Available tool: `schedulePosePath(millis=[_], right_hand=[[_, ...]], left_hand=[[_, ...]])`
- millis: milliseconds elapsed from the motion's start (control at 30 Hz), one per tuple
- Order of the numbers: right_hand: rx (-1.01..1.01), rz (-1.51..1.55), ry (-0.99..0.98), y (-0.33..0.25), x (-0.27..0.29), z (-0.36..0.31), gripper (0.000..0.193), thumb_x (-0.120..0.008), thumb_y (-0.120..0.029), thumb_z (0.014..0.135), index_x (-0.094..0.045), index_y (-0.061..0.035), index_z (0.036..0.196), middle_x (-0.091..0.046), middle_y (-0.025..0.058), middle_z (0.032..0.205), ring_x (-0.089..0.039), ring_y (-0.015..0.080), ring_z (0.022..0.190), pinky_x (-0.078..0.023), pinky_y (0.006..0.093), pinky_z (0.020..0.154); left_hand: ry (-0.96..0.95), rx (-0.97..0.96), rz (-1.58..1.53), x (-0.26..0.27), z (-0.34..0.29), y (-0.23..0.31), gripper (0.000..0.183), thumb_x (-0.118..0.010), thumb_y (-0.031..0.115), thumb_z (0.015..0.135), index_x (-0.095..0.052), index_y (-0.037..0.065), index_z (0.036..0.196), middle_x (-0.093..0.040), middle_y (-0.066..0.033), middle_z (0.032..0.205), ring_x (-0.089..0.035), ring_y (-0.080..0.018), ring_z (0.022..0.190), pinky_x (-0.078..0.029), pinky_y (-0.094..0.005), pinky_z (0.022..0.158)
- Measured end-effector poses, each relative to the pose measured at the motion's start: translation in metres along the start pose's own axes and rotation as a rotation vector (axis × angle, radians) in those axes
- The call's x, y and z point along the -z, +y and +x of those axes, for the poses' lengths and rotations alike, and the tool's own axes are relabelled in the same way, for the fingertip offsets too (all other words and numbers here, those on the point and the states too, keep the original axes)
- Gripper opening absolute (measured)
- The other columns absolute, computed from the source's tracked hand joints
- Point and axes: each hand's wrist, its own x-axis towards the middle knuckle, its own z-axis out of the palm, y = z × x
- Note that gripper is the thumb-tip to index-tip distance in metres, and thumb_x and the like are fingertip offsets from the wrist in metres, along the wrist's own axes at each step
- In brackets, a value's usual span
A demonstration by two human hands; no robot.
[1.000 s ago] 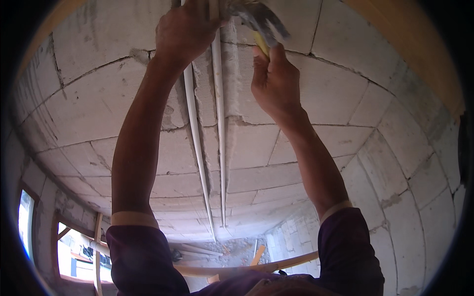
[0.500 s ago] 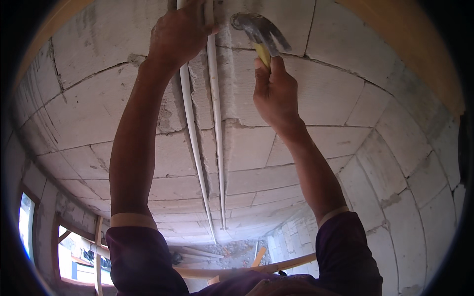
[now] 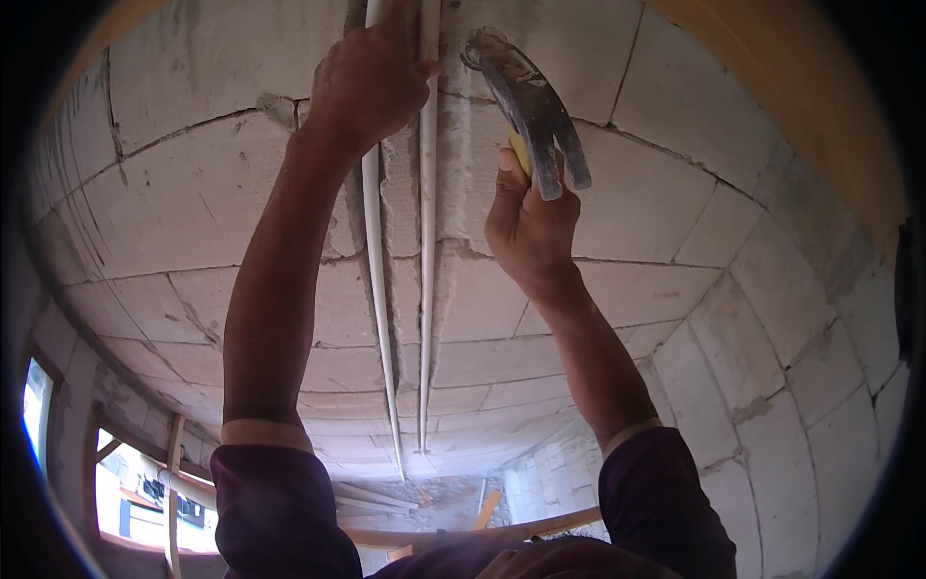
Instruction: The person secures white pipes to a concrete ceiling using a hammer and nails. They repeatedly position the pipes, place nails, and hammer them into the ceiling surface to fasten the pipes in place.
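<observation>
The person's left hand [image 3: 371, 82] is closed around the left of two thin white plastic pipes [image 3: 378, 289], which run side by side down a rough chased groove in the wall of pale grey blocks [image 3: 675, 193] with coarse mortar joints. The right hand [image 3: 529, 227] grips the yellow handle of a claw hammer [image 3: 526, 106], fingers wrapped tight; its worn, dusty steel head is raised just right of the other pipe [image 3: 427, 289].

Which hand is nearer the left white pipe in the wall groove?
Left. The left hand presses on the left white pipe near its top; the right hand holds a hammer off to the right, beyond the right pipe.
</observation>
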Motion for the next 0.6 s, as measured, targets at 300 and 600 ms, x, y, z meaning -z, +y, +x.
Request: schedulePosePath(millis=[300,600], right_hand=[[-0.337,0.007,-0.148,-0.029,-0.001,0.026,0.019,-0.051,-0.007,0.092,-0.044,0.0013,0.108,-0.062,0.0249,0.081,-0.065,0.0412,0.066,-0.053,0.0447,0.053],[-0.284,-0.053,-0.039,-0.018,-0.023,0.015,0.013,-0.049,-0.012,0.098,-0.043,0.0005,0.099,-0.055,0.0135,0.059,-0.06,0.0252,0.048,-0.043,0.0358,0.042]], left_hand=[[0.002,-0.037,-0.024,0.006,-0.004,0.003,0.08,-0.066,0.022,0.085,-0.019,0.003,0.147,-0.064,-0.0276,0.101,-0.061,-0.0438,0.097,-0.048,-0.0491,0.086],[-0.036,-0.045,-0.046,0.007,0.001,-0.002,0.078,-0.066,0.022,0.085,-0.022,0.002,0.146,-0.064,-0.0287,0.097,-0.061,-0.0456,0.093,-0.048,-0.0506,0.083]])
